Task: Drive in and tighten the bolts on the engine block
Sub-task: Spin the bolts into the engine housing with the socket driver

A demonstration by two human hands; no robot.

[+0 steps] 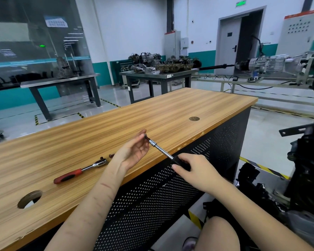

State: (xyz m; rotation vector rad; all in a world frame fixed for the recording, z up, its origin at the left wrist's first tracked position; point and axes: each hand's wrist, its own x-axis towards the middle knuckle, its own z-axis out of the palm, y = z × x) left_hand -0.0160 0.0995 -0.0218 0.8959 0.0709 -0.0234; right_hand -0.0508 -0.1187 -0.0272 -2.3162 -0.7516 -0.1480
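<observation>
1. The right hand [194, 171] grips the black handle of a socket driver [163, 151]; its fingers are curled round the handle. The shaft angles up and to the left over the front edge of the worktop [170, 105], which presents the socket end to the other hand.
2. The left hand [134, 151] is raised with the palm toward the tool. Its fingertips [143, 132] pinch a small dark bolt [145, 137] at the mouth of the socket, apparently seating the bolt head in the socket so that it can be carried to the work in one piece.
3. How deep the bolt sits in the socket cannot be told.
4. A ratchet wrench [80, 171] with a red-and-black handle lies flat on the worktop to the left of the left forearm, untouched. It is probably kept within reach for final tightening.
5. Two more small dark bolts [111, 156] lie just beyond the ratchet head, beside the left wrist, as stock for later fastenings.
6. The engine block [308, 160] appears to be the dark assembly at the right edge, well apart from both hands. Judged from this, no bolt is being driven yet.
</observation>
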